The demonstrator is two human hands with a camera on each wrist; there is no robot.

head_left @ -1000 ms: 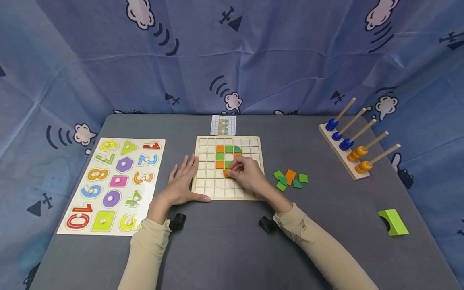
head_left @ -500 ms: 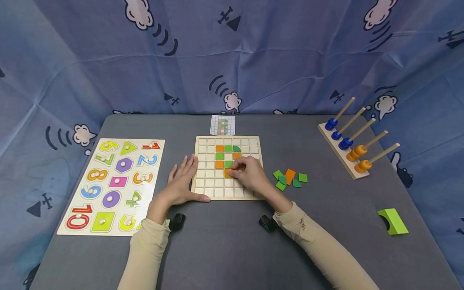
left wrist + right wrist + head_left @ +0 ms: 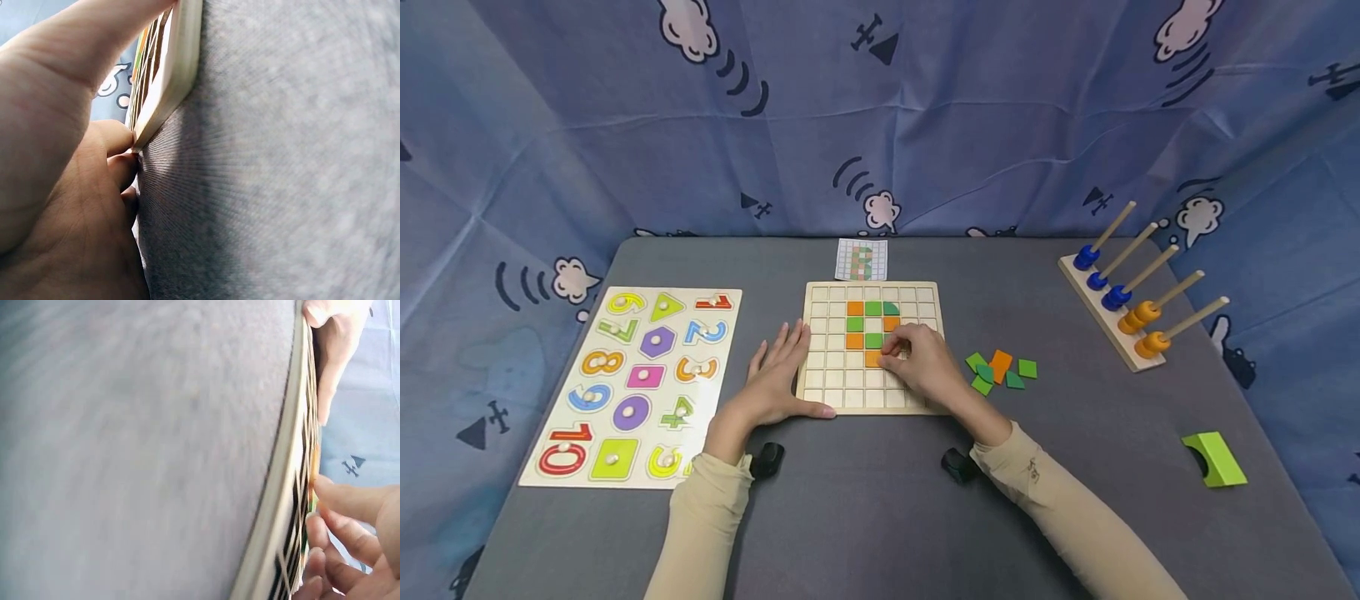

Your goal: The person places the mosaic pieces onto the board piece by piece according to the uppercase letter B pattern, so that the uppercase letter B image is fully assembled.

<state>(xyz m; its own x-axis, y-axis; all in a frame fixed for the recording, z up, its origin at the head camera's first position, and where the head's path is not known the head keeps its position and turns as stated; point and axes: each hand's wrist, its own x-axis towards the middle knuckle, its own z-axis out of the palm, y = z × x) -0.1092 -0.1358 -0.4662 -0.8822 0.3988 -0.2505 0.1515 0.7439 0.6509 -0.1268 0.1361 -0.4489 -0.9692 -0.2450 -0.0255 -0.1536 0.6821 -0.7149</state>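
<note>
On a square wooden grid board, orange and green tiles form a small group near the middle. An orange tile lies in a cell at the lower end of this group. At its right edge are the loosely bent fingertips of my right hand, which covers the cells beside it. The right wrist view has the thumb and index fingertips slightly apart, close against the board's face. My left hand spreads along the board's left side, fingers at that edge and thumb at the front corner. Part of that hand fills the left wrist view.
Loose green and orange tiles lie right of the board. A printed pattern card sits behind it. At left is a number-and-shape puzzle. A peg abacus stands at back right, and a green arch block lies farther forward.
My right hand sets the orange tile into its cell, then shifts slightly right, leaving more of the tile showing. My left hand stays at the board's edge.
</note>
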